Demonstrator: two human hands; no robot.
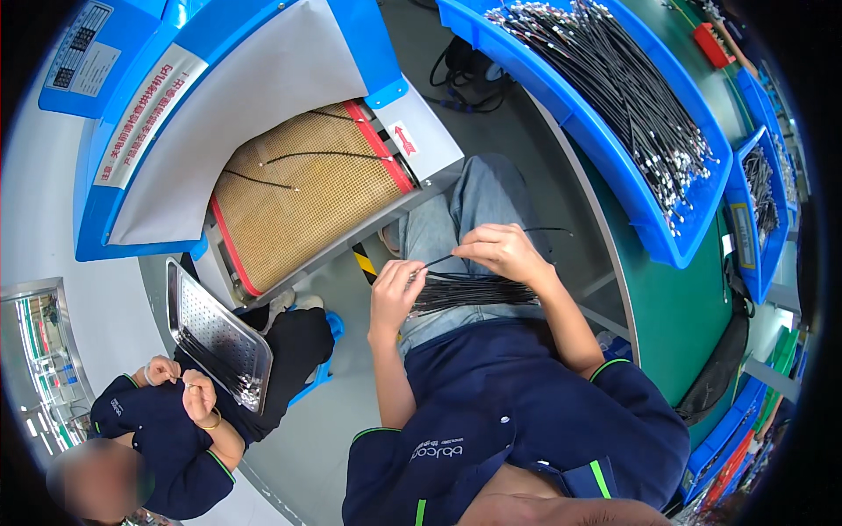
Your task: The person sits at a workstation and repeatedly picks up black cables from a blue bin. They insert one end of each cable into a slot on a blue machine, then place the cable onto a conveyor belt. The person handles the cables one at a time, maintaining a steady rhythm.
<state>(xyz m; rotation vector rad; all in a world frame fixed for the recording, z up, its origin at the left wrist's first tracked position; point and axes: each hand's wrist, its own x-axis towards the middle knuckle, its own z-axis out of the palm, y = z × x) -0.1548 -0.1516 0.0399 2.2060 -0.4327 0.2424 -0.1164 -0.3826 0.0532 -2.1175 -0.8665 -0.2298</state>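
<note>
A single thin black cable (pixel 438 260) runs between my two hands above my lap. One end of it is pinched in the fingers of my left hand (pixel 396 296). My right hand (pixel 502 252) is closed on the same cable farther along, and a length sticks out to the right past the knuckles. Below, a bundle of black cables (pixel 474 294) lies across my thighs, its left end partly hidden by my left hand. The fingertips hide the cable end at my left hand.
Ahead to the left, a blue machine (pixel 351 35) has a tan mesh conveyor belt (pixel 324 193) carrying black cables. A large blue bin (pixel 680 250) of cables stands on the green table (pixel 675 324) at right. Lower left, a co-worker handles cables over a perforated metal tray (pixel 197 302).
</note>
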